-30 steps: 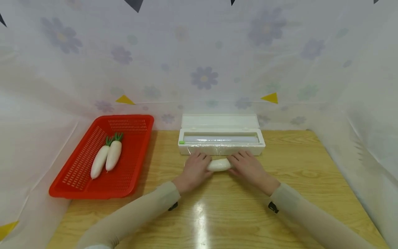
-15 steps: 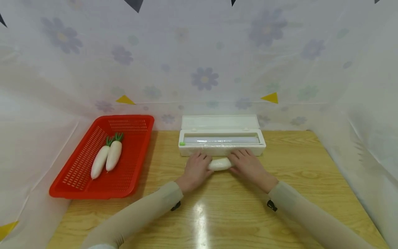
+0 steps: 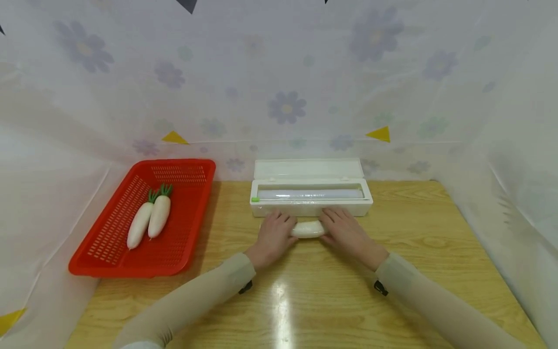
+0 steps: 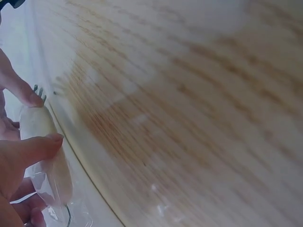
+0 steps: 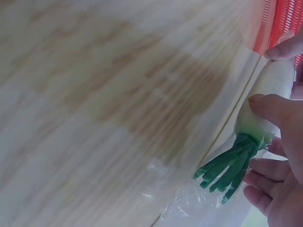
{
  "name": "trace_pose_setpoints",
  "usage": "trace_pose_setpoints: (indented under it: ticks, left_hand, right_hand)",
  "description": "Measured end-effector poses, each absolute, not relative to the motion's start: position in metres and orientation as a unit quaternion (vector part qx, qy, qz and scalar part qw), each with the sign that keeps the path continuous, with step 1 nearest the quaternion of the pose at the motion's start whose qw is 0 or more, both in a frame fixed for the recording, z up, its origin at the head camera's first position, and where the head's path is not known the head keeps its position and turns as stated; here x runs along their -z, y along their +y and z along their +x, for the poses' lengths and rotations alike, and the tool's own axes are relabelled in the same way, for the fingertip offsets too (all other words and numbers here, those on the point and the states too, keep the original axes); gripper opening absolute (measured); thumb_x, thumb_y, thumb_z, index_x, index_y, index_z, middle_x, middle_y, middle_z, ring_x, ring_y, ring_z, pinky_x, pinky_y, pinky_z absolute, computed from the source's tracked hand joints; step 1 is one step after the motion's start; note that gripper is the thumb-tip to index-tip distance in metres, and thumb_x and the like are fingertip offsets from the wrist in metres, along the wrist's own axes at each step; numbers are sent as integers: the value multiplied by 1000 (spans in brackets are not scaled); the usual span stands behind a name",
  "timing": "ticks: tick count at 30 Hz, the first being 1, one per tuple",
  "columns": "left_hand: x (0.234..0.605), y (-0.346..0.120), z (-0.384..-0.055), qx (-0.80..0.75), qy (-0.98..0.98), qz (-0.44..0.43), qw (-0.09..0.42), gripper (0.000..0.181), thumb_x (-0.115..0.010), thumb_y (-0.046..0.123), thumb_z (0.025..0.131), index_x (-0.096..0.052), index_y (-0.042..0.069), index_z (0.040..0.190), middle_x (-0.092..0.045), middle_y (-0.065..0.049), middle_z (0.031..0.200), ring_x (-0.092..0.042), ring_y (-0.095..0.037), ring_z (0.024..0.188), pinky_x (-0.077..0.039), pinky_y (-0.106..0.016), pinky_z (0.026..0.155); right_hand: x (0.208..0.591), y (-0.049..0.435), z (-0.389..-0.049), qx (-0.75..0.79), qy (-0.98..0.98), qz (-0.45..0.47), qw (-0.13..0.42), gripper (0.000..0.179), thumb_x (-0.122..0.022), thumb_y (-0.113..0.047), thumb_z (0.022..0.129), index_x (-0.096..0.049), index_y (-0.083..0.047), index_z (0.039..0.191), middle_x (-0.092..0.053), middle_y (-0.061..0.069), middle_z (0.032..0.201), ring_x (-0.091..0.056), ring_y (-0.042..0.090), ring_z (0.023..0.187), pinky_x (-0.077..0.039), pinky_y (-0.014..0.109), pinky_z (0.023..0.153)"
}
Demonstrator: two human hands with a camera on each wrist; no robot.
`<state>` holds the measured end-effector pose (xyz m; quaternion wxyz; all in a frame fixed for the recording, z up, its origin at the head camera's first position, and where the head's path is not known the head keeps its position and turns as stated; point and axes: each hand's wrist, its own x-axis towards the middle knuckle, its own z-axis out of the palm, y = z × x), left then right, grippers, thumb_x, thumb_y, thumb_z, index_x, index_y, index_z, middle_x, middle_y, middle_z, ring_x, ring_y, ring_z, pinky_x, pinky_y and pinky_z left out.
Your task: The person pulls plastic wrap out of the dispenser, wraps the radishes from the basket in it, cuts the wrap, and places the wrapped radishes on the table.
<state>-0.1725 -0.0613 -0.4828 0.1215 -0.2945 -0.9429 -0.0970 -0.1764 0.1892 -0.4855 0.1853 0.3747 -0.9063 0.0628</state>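
A white radish [image 3: 308, 230] with clear cling film around it lies crosswise in front of a white cling film box [image 3: 311, 210]. My left hand [image 3: 274, 236] grips its left end, and my right hand [image 3: 350, 236] grips the right end. In the left wrist view, the left thumb [image 4: 40, 147] presses along the radish, with fingers curled beneath. Green leaf stalks [image 5: 230, 165] stick out past the right hand in the right wrist view, under loose, crinkled film [image 5: 187, 205]. The box's lid [image 3: 308, 168] is raised, exposing the film roll [image 3: 310, 194] inside.
A red plastic basket [image 3: 192, 252] stands on the left of the wooden table [image 3: 418, 232], holding two white radishes [image 3: 148, 218] with green tops. Behind the table hangs a flower-patterned sheet [image 3: 287, 72], and similar pale sheeting closes both sides. A small green slider [image 3: 255, 199] sits at the box's left front.
Both hands keep their grip on the radish at nearly the same place in front of the box. The head view has shifted very slightly.
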Motion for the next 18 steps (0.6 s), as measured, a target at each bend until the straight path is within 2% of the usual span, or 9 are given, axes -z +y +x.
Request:
trace_pose_setpoints:
  ticks: [8,18]
  left_hand:
    - [480,-62,-170,100,-940,-300,130,40,-86,34,86,-72,13,118,-73,-1,117,-57,-20,106,-46,-36,92]
    - [481,-63,-172,108,-948,-282,102,43,-84,34,89,-73,11,123,-74,-2,118,-57,-21,107,-46,-37,92]
  right_hand:
    - [483,187,-172,-64,-920,357,149,50,-87,-25,86,-60,4,117,-61,30,136,-56,46,130,-44,57,109]
    - [482,186,-173,-49,-908,367,195,49,-90,-30,83,-66,0,114,-64,16,117,-59,36,112,-47,51,97]
